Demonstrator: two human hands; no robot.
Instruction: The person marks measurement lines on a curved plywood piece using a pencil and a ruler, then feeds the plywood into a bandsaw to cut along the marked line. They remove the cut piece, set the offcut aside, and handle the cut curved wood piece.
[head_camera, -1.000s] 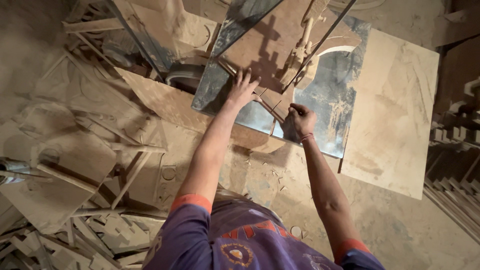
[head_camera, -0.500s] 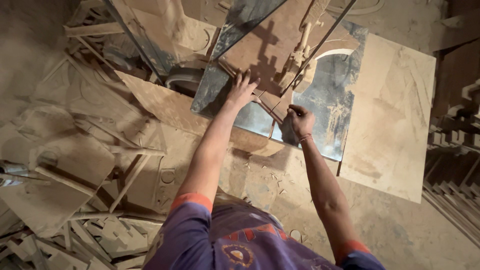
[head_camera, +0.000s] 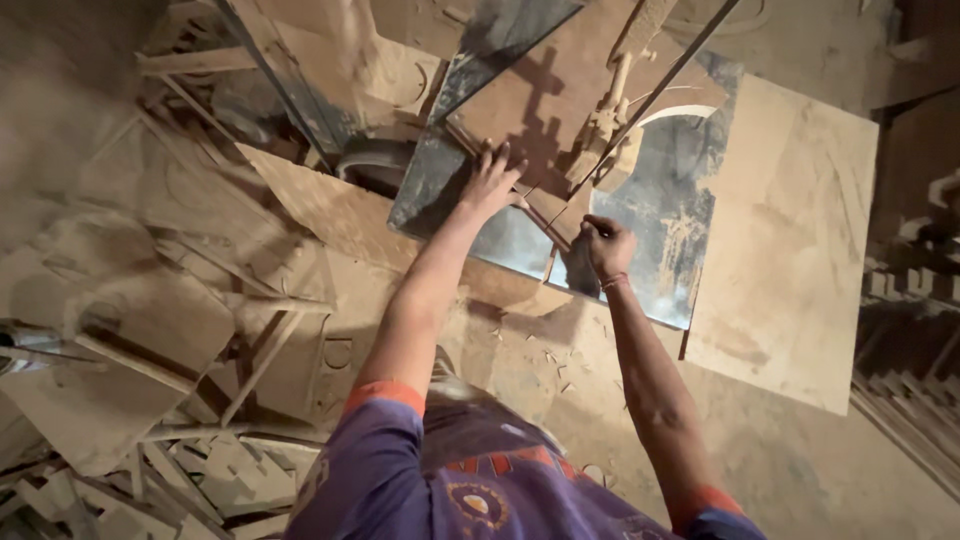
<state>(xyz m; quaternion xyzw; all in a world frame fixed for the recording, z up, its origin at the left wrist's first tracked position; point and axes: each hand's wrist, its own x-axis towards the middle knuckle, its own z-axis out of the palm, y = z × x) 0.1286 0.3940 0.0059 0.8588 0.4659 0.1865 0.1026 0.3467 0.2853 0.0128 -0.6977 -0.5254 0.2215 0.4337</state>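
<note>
- Offcut heap (head_camera: 150, 330) lies left, apart from the work.
- Left hand (head_camera: 490, 182) lies flat and spread on the wooden board (head_camera: 545, 105), pinning it to the metal saw table (head_camera: 665, 245).
- Right hand (head_camera: 605, 245) is fisted around the board's near edge, likely steering it.

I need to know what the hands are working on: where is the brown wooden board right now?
In the head view, upper centre, the brown wooden board lies on the grey metal table, under the left hand; the right hand grips near its lower corner.
</note>
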